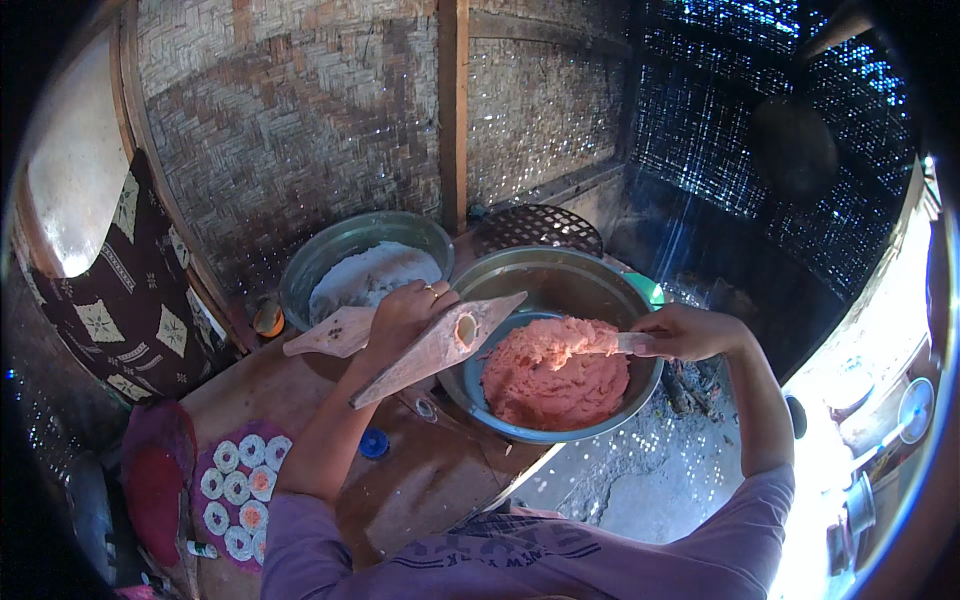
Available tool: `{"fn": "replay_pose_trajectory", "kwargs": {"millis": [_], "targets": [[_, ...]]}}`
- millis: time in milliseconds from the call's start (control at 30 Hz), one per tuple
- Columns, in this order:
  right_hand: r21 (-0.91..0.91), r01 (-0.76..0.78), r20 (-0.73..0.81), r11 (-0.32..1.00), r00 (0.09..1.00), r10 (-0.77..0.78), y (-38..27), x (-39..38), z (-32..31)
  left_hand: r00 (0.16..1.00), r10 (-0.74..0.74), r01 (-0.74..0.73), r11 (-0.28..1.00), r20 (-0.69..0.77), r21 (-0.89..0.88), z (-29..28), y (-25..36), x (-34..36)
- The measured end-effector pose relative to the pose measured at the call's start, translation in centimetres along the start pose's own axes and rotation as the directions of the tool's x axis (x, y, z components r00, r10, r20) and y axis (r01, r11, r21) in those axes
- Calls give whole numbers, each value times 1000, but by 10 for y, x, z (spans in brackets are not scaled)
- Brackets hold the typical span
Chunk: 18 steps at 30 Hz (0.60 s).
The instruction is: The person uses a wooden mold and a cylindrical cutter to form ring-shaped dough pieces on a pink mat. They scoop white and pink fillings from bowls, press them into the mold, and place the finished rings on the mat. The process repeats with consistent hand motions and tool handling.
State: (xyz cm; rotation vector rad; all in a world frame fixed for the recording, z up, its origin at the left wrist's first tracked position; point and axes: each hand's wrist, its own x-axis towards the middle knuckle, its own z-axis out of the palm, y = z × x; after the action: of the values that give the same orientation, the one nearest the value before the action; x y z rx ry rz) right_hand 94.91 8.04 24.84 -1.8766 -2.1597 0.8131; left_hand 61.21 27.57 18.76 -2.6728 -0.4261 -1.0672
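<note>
My left hand [405, 315], a ring on one finger, is closed around a pale wooden press [425, 350]. Its near board is pointed at both ends and has a round hole, where something pinkish shows; another wooden piece sticks out left of my wrist. My right hand [690, 332] grips the handle of a pale spatula [632, 343], whose far end is loaded with a lump of pink dough [562, 342]. That lump is just above the mass of dough in a wide metal basin [610, 428], and I cannot tell whether they touch.
Behind my left hand, a green basin [300, 275] holds white flour [360, 278]. White rings [237, 488], some with pink centres, lie on a purple mat [205, 455] at lower left. A blue cap [374, 443] is on the table [400, 500]. Woven walls [300, 140] stand behind.
</note>
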Motion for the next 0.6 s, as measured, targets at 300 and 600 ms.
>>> {"fn": "replay_pose_trajectory", "kwargs": {"millis": [300,600], "targets": [[-328,84,-316,941,929,-193,-51,11,3,1000,20,-21,1000,18,13,9,31,37],[-878,-248,-463,410,656,-596,-99,32,102,986,-81,102,985,142,-143,14,35,23]]}}
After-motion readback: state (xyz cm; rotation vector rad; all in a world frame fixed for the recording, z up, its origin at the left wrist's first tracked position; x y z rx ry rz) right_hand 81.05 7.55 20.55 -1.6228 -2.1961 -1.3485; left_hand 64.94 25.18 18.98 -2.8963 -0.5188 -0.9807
